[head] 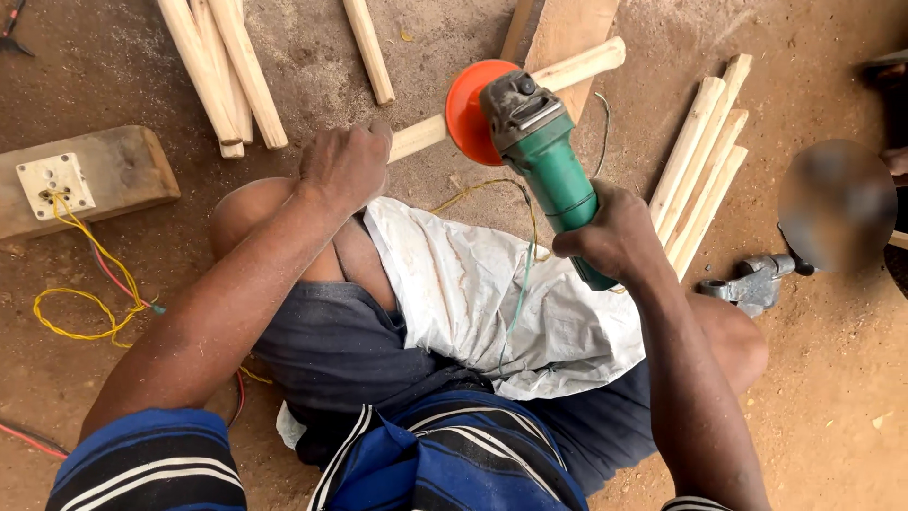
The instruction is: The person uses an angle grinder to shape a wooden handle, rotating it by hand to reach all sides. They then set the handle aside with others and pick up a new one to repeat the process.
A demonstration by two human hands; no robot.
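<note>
**Grinder disc against a wooden rod, seen from the head camera**

Head view: the person sat on the brown dirt floor [832, 416], knees spread, with a white woven sack [492, 303] draped over the lap. The right hand [610, 237] was wrapped tight around the body of a green angle grinder with a grey metal head [549, 161], held right of centre. Its round orange sanding disc [465, 109] stood on edge, touching a pale, rounded wooden rod [577, 68] that ran diagonally from the middle of the scene up to the far right. The left hand [345, 166] was clamped over the near end of that same rod, just left of the disc, pressing it down by the left knee.

More pale wooden sticks lay about: a bundle at far left [222, 71], a single one at far centre [369, 52], and a row of squared sticks on the right [705, 166]. A wooden block carrying a white electrical socket [57, 185] sat at the left (yellow wire [85, 303] trailed from it across the ground). A grey metal tool [752, 279] lay at the right, near the right knee.
</note>
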